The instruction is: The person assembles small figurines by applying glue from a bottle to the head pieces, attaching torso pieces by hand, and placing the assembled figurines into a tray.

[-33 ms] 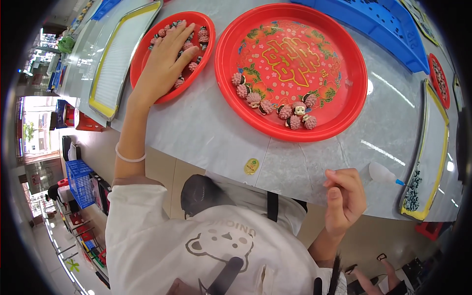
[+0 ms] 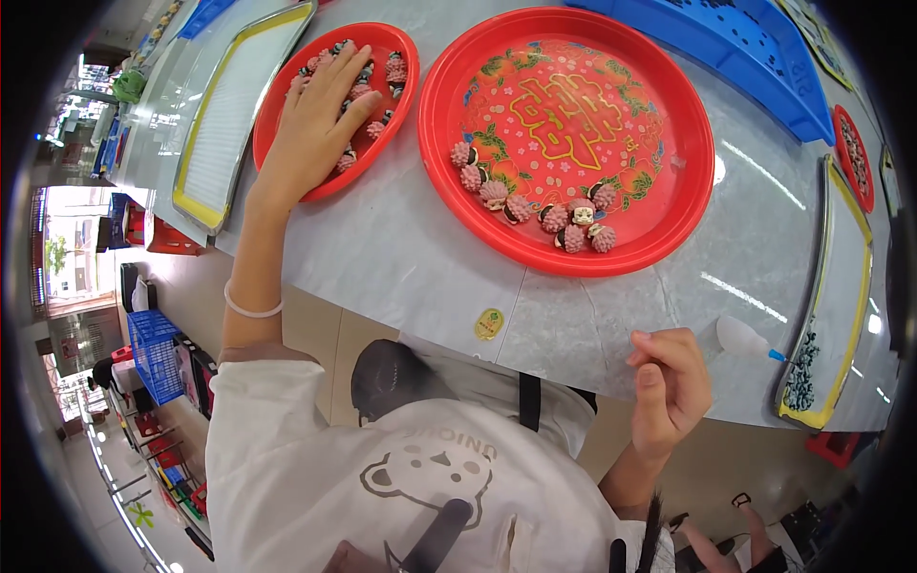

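My left hand (image 2: 320,129) reaches over the small red tray (image 2: 399,43), fingers stretched out and palm down. It lies on several small pink-haired figurine heads (image 2: 394,72) in that tray; what is under the palm is hidden. To its right stands a large round red tray (image 2: 435,124) with a printed floral pattern. Several more pink-and-black figurine heads (image 2: 493,196) lie along its near left and near edge, one with its front turned up. My right hand (image 2: 669,392) hovers by the table's near edge, fingers loosely curled, thumb apart from the forefinger, nothing visible between them.
A white squeeze bottle (image 2: 743,337) with a blue tip lies right of my right hand. Beside it is a yellow-rimmed tray (image 2: 829,392) holding small dark pieces. Another yellow-rimmed tray (image 2: 212,124) stands at left. A blue bin (image 2: 764,67) and a red dish (image 2: 853,158) sit far right.
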The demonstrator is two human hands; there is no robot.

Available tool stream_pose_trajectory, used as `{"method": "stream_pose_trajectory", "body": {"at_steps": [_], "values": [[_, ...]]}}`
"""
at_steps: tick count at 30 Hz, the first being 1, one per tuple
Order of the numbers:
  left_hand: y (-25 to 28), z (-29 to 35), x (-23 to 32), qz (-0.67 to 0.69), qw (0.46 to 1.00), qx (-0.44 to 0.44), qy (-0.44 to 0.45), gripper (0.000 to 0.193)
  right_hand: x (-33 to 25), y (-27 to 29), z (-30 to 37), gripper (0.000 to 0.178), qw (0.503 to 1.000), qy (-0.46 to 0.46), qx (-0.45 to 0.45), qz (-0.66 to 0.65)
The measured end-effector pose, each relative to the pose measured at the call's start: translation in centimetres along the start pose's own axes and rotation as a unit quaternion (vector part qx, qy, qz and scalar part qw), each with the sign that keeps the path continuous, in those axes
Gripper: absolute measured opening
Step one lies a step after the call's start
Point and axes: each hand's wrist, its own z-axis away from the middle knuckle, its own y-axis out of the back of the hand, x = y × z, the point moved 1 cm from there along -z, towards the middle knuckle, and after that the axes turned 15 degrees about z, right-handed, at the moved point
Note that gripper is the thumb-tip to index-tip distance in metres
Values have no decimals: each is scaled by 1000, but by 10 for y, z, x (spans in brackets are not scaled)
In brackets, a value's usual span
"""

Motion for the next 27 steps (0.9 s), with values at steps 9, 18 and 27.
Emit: {"method": "stream_pose_trajectory", "body": {"at_steps": [9, 18, 27], "values": [[-1, 3, -15, 10, 999, 22, 36, 52, -2, 0, 1, 14, 998, -31, -50, 7], [4, 6, -7, -11, 997, 67, -24, 47, 1, 0, 3, 13, 999, -29, -33, 3], [12, 6, 4, 7, 991, 130, 26, 34, 0, -1, 3, 14, 997, -43, -59, 18]]}}
